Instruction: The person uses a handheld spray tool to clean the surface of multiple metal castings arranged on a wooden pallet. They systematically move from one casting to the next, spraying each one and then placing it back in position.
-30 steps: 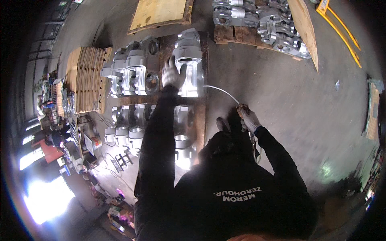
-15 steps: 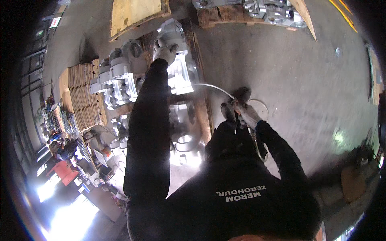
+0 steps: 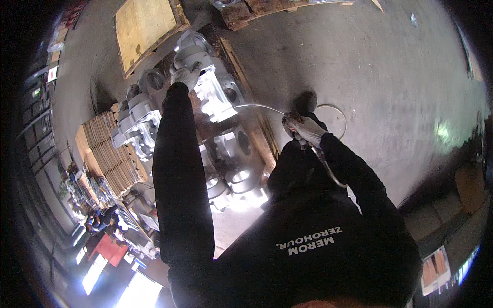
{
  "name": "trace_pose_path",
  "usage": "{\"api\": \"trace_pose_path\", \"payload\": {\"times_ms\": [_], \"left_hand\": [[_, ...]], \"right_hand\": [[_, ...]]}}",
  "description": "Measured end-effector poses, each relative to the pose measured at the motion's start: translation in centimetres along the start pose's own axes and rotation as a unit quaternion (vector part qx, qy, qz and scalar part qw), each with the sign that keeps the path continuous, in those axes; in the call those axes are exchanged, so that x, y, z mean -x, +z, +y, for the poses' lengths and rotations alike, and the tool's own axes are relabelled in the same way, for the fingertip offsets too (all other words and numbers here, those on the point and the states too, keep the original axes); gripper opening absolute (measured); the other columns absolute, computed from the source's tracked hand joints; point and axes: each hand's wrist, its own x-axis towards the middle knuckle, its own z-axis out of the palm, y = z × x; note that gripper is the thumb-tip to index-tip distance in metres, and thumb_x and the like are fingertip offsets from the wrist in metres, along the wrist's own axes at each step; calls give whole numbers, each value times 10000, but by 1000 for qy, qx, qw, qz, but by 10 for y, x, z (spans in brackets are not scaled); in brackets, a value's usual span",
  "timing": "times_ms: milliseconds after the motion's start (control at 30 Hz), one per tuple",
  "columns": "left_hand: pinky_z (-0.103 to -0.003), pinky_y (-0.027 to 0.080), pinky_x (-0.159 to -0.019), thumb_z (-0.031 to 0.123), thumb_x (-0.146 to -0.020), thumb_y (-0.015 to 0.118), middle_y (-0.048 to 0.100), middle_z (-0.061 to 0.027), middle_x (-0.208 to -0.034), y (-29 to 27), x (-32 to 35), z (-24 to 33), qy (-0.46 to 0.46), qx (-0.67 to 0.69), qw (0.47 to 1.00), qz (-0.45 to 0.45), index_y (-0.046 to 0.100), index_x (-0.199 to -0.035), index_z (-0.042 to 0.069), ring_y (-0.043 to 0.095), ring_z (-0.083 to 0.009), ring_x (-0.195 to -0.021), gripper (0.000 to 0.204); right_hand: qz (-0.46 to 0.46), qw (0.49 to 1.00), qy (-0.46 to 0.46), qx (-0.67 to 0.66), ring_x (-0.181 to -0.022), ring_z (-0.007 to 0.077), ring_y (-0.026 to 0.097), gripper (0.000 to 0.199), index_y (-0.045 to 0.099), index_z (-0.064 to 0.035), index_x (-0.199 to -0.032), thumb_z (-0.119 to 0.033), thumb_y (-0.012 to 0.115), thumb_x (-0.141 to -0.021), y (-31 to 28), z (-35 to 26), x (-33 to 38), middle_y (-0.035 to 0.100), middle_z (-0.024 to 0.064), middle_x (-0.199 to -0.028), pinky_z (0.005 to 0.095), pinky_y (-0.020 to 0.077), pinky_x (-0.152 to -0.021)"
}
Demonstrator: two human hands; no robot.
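Observation:
A silvery metal casting (image 3: 213, 97) stands tilted on a wooden pallet (image 3: 231, 54) in front of me, brightly lit. My left hand (image 3: 186, 76), in a pale glove, grips its upper part with the thumb apart from the fingers. My right hand (image 3: 308, 129), gloved too, is closed around an air blow gun (image 3: 292, 123) near my body. From the gun a thin curved tube (image 3: 262, 106) runs left, its tip beside the casting's lower right edge. A hose (image 3: 331, 172) hangs below my right hand.
More castings (image 3: 141, 120) stand left of my left arm, others (image 3: 233, 146) nearer me. A plywood panel (image 3: 144, 31) lies beyond, a stack of wooden boards (image 3: 110, 151) at the left. Another pallet (image 3: 251, 13) is at the far edge. A hose loop (image 3: 343, 123) lies on the floor.
The view has turned, shifting the castings and pallet leftward. My left hand stays on the casting. My right hand still holds the blow gun, its tube's tip still by the casting's lower edge.

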Motion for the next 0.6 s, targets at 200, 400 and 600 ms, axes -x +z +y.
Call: {"api": "trace_pose_path", "payload": {"times_ms": [200, 400, 600], "left_hand": [[-441, 310, -1157, 714, -825, 588, 218, -365, -1521, -39, 30, 57, -8, 141, 990, 27, 37, -1498, -109, 266, -490, -1410, 1197], [-482, 373, -1116, 657, -796, 678, 203, -343, -1520, -17, 22, 22, -26, 93, 994, 56, 52, -1527, -22, 338, -500, -1371, 1179], [-464, 357, -1132, 733, -816, 583, 287, -378, -1489, -26, 37, 34, -15, 92, 994, 56, 32, -1511, -82, 290, -510, -1400, 1204]], "right_hand": [[145, 948, -252, 132, -515, 81, 494, 432, 642, -111, -1167, -488, 508, -1005, -44, 65, -41, 545, -13, -675, 280, 375, -444], [72, 986, -135, 58, -472, 115, 510, 320, 634, -78, -1015, -385, 556, -968, -24, 65, -67, 552, 3, -640, 302, 399, -416], [54, 996, -60, -24, -456, 111, 480, 384, 542, -137, -799, -491, 575, -943, -31, 43, -71, 486, -20, -594, 301, 374, -397]]}}
